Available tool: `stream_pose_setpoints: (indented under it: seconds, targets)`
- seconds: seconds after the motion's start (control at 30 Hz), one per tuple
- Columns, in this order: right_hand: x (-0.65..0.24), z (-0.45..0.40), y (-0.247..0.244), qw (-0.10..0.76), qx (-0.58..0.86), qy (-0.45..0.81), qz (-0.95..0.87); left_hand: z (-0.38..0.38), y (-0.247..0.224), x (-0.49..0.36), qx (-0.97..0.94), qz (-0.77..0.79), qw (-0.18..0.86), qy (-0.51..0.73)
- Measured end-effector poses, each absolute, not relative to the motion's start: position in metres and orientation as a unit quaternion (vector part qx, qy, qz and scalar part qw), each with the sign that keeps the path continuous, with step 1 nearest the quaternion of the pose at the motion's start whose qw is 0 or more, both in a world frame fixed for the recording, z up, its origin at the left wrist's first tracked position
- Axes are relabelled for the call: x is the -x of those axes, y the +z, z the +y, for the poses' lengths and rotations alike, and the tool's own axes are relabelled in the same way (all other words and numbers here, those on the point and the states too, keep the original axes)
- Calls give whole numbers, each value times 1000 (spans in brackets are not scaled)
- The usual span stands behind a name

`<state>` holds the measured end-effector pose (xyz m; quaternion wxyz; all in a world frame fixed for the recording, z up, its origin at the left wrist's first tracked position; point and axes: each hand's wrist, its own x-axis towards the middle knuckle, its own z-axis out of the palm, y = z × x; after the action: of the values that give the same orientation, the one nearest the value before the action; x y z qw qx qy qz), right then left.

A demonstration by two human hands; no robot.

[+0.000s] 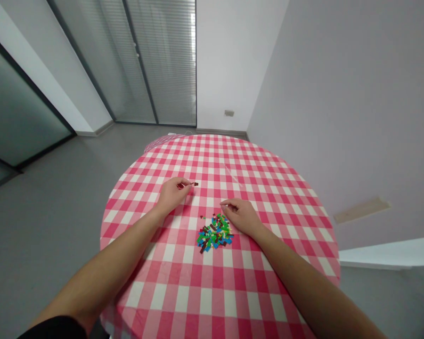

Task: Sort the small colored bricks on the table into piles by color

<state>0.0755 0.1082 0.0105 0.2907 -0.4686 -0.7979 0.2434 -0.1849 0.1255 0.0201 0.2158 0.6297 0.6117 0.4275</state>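
Observation:
My left hand [174, 194] is raised a little over the table's left middle, its thumb and fingers closed in a pinch. Dark brown toy bricks [196, 184] stick out past the fingertips; how many are in the grip is hidden. My right hand [240, 215] rests just beyond and right of a pile of small toy bricks [215, 233] in green, blue, brown, red and yellow. Its fingers are curled together, and whatever lies between them, if anything, is too small to name. A few stray bricks [202, 217] lie at the pile's far left edge.
A pink-and-white checked cloth [198, 287] covers the round table. Some bunched striped fabric [162, 141] shows at the far left edge. Glass doors with blinds [162, 61] stand behind, and a white wall [346, 103] runs along the right.

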Motion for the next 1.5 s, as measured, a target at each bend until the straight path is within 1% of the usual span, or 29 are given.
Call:
stream_pose_setpoints:
  seconds: [0.37, 0.57, 0.73, 1.27, 1.5]
  targets:
    - [-76, 109, 7, 296, 482, 253, -785, 146, 35, 194, -670, 659, 139, 312]
    - [-76, 109, 8, 295, 482, 255, -785, 155, 23, 183, -654, 687, 149, 280]
    - [-77, 109, 8, 298, 477, 261, -785, 160, 14, 182, -628, 705, 180, 276]
    - [-77, 111, 5, 294, 480, 260, -784, 162, 11, 190, -644, 688, 226, 247]
    - [-76, 109, 9, 289, 481, 262, -785, 160, 10, 192, -656, 673, 223, 257]
